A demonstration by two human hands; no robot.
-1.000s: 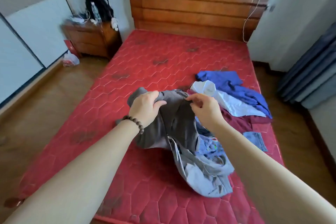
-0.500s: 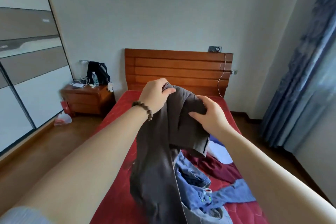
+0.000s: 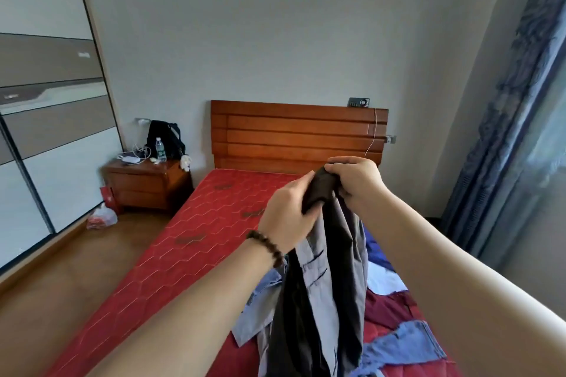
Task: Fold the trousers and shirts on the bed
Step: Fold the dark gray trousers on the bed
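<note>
A pair of dark grey trousers (image 3: 324, 300) is held up in the air above the near right part of the bed (image 3: 199, 232), gathered at its top end between both hands. The left hand (image 3: 286, 217) is curled round the bunched cloth from the left, and the right hand (image 3: 355, 184) pinches the same bunch from the right, thumb and fingertips closed on it; the two hands are almost touching.

Trouble could come from the narrow grip — with the top end bunched into one clump, the legs may hang twisted, and a fold begun from here would probably come out crooked. The hanging part also trails into the pile of other clothes (image 3: 395, 309) lying on the near right of the mattress, so a blue or maroon piece could be dragged along or caught up in the fold. If one pinch slips, the weight of the cloth would likely pull the whole garment down onto that pile.

The trousers look limp and creased — dark on the outside, with paler grey inner faces and a row of short stitched marks showing near the middle. Their lower end runs out of view at the near edge, so its lie cannot be told.
</note>
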